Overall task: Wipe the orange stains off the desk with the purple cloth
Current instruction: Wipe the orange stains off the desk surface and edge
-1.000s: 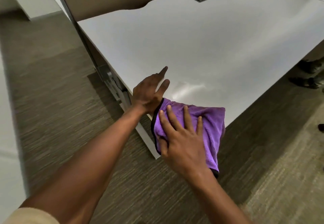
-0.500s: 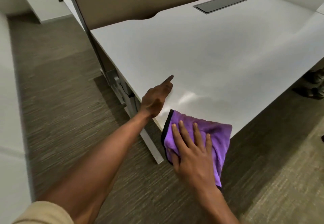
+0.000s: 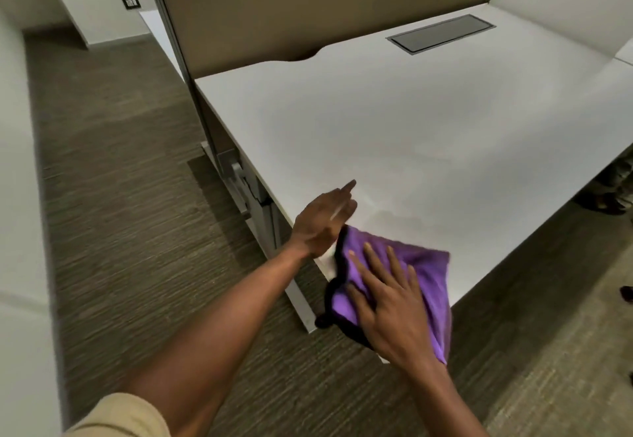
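Right, desk (image 3: 394,135) fills most of my view: white top, grey cable hatch (image 3: 442,38) near the far edge, tan partition panel (image 3: 308,5) along the far side. I see no orange stains on the bare surface; only a faint dull smear just beyond the cloth near the near corner. Could be residue or glare, can't tell.

Purple cloth (image 3: 421,275) sits on the near corner, spread flat, black-trimmed edge hanging off the left edge of the desk and a flap draping over the near edge.

Right hand (image 3: 387,313) is flat on top of the cloth, fingers (image 3: 373,258) splayed and pressing down, not pinching it. Left hand (image 3: 325,221) is just beside the cloth at the left edge, fingers loosely extended, index pointing across the desk, holding nothing. The two hands are near each other but not touching.

Step in hand, my read: mid-wipe at the near corner, palm pressure driving the cloth. Any stain left is either under the cloth or gone.

Next move calls for sliding the cloth away from the corner with steady downward pressure, over the dull smear, then lifting to check underneath. Risk: so much cloth overhangs that a pull toward me could drag it off the desk.
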A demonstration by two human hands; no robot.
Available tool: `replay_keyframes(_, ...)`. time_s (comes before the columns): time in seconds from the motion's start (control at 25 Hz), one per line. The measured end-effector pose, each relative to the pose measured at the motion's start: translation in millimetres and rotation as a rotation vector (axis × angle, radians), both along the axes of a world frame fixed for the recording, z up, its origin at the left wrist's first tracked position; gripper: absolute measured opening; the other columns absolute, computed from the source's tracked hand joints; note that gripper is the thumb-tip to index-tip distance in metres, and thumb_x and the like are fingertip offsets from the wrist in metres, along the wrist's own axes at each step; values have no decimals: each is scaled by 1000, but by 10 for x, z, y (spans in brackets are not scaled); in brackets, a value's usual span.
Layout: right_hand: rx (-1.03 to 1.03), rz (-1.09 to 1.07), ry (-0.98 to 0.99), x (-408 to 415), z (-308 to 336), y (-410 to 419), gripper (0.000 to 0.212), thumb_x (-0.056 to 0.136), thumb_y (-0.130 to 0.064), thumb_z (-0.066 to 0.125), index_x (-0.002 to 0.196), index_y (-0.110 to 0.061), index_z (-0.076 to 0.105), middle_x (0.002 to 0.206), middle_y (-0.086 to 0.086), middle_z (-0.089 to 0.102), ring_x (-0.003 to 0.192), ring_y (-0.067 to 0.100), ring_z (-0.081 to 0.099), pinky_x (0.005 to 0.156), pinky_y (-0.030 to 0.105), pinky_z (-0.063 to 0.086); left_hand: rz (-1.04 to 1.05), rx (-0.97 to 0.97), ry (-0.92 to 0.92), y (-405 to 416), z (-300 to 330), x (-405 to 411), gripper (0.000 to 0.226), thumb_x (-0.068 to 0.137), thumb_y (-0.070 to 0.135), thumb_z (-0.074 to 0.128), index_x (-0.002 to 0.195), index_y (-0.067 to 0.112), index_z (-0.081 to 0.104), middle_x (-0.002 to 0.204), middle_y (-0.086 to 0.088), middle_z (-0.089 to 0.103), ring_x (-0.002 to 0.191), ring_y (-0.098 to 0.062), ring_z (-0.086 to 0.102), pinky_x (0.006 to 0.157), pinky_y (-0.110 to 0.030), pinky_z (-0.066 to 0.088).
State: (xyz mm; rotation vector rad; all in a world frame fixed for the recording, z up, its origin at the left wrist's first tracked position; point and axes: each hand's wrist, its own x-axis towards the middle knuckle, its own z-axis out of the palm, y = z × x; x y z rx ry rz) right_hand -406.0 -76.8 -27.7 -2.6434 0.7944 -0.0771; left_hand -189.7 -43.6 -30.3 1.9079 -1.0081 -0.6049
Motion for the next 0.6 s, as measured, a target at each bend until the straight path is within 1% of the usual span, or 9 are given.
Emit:
replay_keyframes(0.08, 0, -187, -23, -245, -12, -273, 62, 95, -75, 13, 154, -56, 16, 168, -22, 7, 158, 10, -6, 129, 48, 1, 16, 60, -195, 11, 1, -54, 60, 98, 65, 31, 155, 47, 34, 157, 13, 46, 149, -6, 32, 124, -34, 23)
replay_keyframes(0.12, -15, -269, -12, -255, 4, -432, 65, 94, -76, 13, 155, -53, 17, 168, -19, 10, 158, 12, -3, 129, 50, 4, 33, 65, -310, 15, -3, -94, 59, 99, 62, 30, 155, 44, 36, 156, 12, 47, 149, -8, 33, 123, -31, 24)
replay_keyframes(0.2, -41, -373, 73, -42, 12, -700, 63, 98, -72, 15, 157, -48, 12, 170, -13, 8, 159, 18, -2, 128, 55, 5, 92, 37, -460, 9, -43, -141, 59, 100, 57, 31, 153, 37, 43, 150, 7, 54, 145, -14, 42, 117, -32, 31)
replay_keyframes(0.28, -47, -411, 143, 309, 51, -800, 62, 102, -65, 14, 160, -46, 5, 172, -9, 2, 159, 25, -5, 127, 58, 0, 113, 16, -498, -20, -73, -125, 58, 100, 54, 33, 153, 33, 45, 145, 0, 59, 140, -18, 47, 112, -35, 40)
replay_keyframes(0.32, -47, -382, 149, 455, 67, -769, 63, 101, -64, 12, 161, -45, 3, 171, -9, -1, 159, 27, -7, 126, 58, -4, 107, 13, -505, -31, -77, -114, 58, 100, 53, 34, 153, 31, 44, 143, -2, 60, 139, -19, 49, 110, -36, 43)
replay_keyframes(0.4, -48, -224, 124, 548, 81, -591, 63, 100, -65, 10, 160, -48, 1, 170, -14, -4, 158, 26, -14, 125, 56, -8, 103, -2, -520, -47, -52, -100, 57, 100, 50, 36, 152, 29, 46, 141, -3, 62, 136, -20, 51, 106, -39, 47)
replay_keyframes(0.52, -16, 40, 101, 233, 116, -377, 61, 99, -71, 8, 157, -54, 0, 169, -20, -6, 157, 15, -19, 128, 53, -6, 95, -8, -512, -28, -13, -113, 57, 100, 50, 37, 153, 29, 45, 141, -3, 62, 135, -20, 51, 105, -38, 47)
replay_keyframes(0.6, 12, 70, 102, 46, 140, -493, 60, 99, -71, 11, 157, -56, 1, 169, -22, -6, 156, 9, -21, 129, 51, -5, 101, -17, -496, -26, -6, -119, 57, 101, 50, 37, 153, 29, 44, 143, -4, 60, 137, -21, 51, 107, -38, 46)
